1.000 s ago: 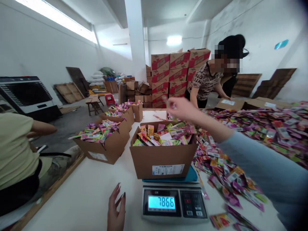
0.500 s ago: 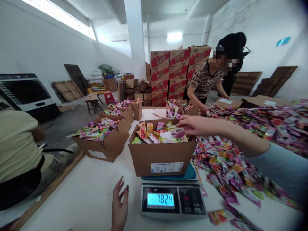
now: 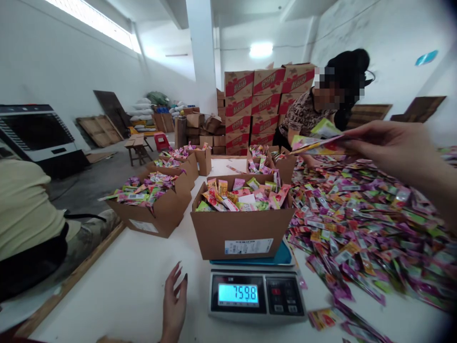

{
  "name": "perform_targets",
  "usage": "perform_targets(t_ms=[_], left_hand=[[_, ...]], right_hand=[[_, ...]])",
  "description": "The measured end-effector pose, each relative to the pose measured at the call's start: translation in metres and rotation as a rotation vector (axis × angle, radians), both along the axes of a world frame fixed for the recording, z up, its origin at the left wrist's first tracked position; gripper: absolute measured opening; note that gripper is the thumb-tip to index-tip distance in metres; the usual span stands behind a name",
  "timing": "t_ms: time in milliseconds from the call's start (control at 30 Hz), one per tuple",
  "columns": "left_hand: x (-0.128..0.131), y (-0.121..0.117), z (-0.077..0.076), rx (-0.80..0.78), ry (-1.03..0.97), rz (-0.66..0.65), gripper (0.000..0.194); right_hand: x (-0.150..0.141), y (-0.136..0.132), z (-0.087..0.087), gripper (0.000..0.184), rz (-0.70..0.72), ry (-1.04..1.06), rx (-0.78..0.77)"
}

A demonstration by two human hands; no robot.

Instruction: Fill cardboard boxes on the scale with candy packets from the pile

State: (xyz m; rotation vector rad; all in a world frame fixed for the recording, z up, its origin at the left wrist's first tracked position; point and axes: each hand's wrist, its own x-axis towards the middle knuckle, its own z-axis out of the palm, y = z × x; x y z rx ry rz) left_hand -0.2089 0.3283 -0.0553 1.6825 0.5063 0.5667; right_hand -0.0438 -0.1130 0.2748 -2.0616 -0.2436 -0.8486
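Observation:
My right hand (image 3: pixel 389 143) is raised over the pile, pinching a few flat, colourful snack packets (image 3: pixel 317 140), green, yellow and purple. An opened cardboard box (image 3: pixel 210 233) full of similar packets stands on the blue pan of a digital scale (image 3: pixel 257 297). Its lit display shows the digits 7598. To the left of the scale, my left hand (image 3: pixel 174 300) is on or just above the white table, fingers spread and holding nothing. The loose pile of packets (image 3: pixel 342 233) covers the table right of the box.
More filled boxes (image 3: pixel 153 224) line the table's left side, and another box (image 3: pixel 285 169) stands behind the scale. Across the pile a co-worker (image 3: pixel 303 112) bends forward. Another person (image 3: pixel 28 214) is at the left edge. Stacked red-and-brown cartons (image 3: pixel 239 102) rise behind.
My right hand has come out of the box on the scale and moved up and right with packets in it. The display has dropped from 7824 to 7598. My left hand has barely moved.

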Motion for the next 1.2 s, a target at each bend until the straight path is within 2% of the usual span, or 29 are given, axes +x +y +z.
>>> perform_targets(t_ms=[67, 200, 400, 500, 633, 733, 800, 867, 1033, 1200], left_hand=[[0.002, -0.003, 0.002, 0.001, -0.003, -0.008, 0.060], [0.006, -0.006, 0.005, 0.025, -0.020, -0.009, 0.059], [0.014, -0.006, 0.014, 0.040, -0.045, -0.031, 0.055], [0.020, -0.007, 0.022, 0.047, -0.067, -0.023, 0.054], [0.031, -0.007, 0.034, 0.040, -0.116, -0.010, 0.057], [0.038, -0.001, 0.047, 0.039, -0.175, 0.018, 0.058], [0.042, 0.004, 0.057, 0.026, -0.199, 0.045, 0.061], [0.043, 0.008, 0.067, 0.020, -0.215, 0.062, 0.064], [0.041, 0.007, 0.075, 0.029, -0.246, 0.066, 0.061], [0.041, -0.003, 0.070, 0.021, -0.265, 0.054, 0.059]], right_hand=[[-0.004, -0.003, 0.000, 0.017, -0.037, 0.029, 0.098], [-0.007, -0.004, -0.004, 0.016, -0.075, 0.075, 0.125], [0.001, -0.021, -0.018, 0.016, -0.043, 0.116, 0.141], [0.006, -0.021, -0.021, 0.015, 0.028, 0.078, 0.172], [0.006, 0.008, -0.016, 0.021, 0.230, 0.006, 0.129], [0.006, 0.042, -0.014, 0.027, 0.392, 0.026, -0.034], [0.008, 0.063, -0.016, 0.026, 0.435, 0.038, -0.125], [0.010, 0.078, -0.019, 0.024, 0.455, 0.030, -0.149], [0.011, 0.091, -0.022, 0.023, 0.511, -0.019, 0.001], [0.004, 0.083, -0.013, 0.020, 0.400, -0.073, 0.144]])
